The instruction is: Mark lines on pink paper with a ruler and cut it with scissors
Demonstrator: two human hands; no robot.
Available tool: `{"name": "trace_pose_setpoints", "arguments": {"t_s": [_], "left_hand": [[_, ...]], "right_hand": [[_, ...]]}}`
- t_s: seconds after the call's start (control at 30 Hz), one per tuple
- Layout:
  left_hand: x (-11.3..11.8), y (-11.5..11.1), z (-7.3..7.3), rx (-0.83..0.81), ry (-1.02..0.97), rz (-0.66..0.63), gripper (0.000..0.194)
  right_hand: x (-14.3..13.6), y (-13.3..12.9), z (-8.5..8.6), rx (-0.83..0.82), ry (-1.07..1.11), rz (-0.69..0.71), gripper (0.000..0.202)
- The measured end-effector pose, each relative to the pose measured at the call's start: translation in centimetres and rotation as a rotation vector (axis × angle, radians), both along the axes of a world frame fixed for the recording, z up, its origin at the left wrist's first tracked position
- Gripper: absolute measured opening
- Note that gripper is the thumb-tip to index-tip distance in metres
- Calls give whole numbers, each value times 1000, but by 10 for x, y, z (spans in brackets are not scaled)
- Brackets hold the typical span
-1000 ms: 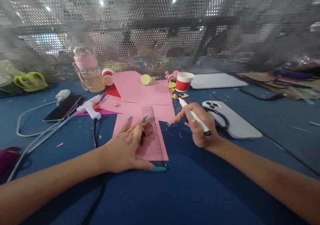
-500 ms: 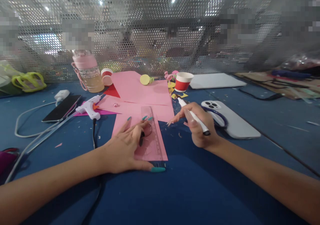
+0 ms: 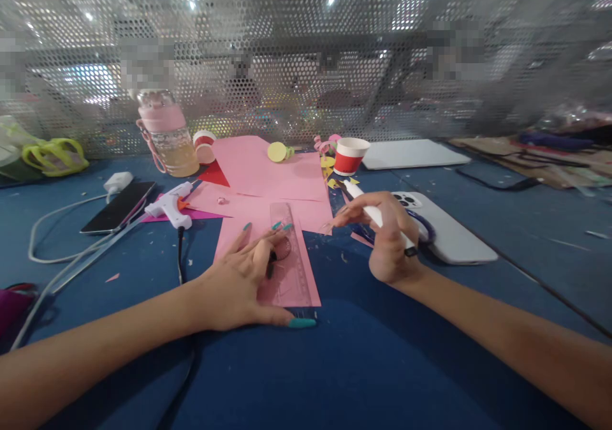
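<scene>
My left hand [image 3: 241, 274] lies spread over a clear plastic ruler [image 3: 300, 270], pressing it flat on a pink sheet of paper [image 3: 229, 232]. Its thumb reaches past the sheet's near edge, onto the blue table. A white marker [image 3: 371, 212] is gripped in my right hand [image 3: 392, 238], tilted, with its dark end pointing up and away and its black tail by the wrist. This hand hovers to the right of the paper and does not touch the ruler. Further back, larger pink sheets [image 3: 277, 178] lie folded or overlapping.
A white glue gun [image 3: 171, 205], a dark phone [image 3: 119, 207] and a charger [image 3: 118, 181] lie at left. Behind them stands a bottle [image 3: 165, 133]. A red-and-white paper cup [image 3: 351, 157] stands at back; a white phone [image 3: 452, 235] lies right. A perforated metal screen [image 3: 296, 47] rises behind.
My right hand has shifted slightly, and the marker's far end has moved a little right and nearer. The left hand and ruler have stayed in place.
</scene>
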State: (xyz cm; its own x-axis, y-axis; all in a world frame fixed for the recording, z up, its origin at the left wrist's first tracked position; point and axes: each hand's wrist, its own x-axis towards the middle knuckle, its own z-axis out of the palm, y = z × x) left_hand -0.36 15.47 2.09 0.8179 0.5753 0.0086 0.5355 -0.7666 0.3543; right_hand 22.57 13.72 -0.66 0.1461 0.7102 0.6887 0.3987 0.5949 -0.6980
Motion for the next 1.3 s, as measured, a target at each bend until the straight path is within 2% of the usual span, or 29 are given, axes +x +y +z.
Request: {"name": "trace_pose_setpoints", "arguments": {"t_s": [0.17,0.27,0.37,0.57,0.7,0.83,1.03,1.3], "left_hand": [[2,0,3,-25,36,0,90],[1,0,2,-10,9,-1,94],[0,0,1,-3,3,-7,94],[2,-1,4,-13,30,-10,100],[2,-1,4,0,43,-9,100],[1,-1,2,-19,47,8,105],[2,-1,4,-27,52,3,105],[3,-1,4,-24,81,4,105]], "right_hand": [[-5,10,0,-21,236,-20,38],[-4,15,4,-35,384,-38,28],[-4,17,9,-135,492,8,21],[-19,30,14,-351,615,126,32],[-34,48,14,-493,565,249,34],[-37,58,9,-500,461,213,38],[-29,58,1,-492,343,140,39],[-27,61,-1,-513,337,198,34]]}}
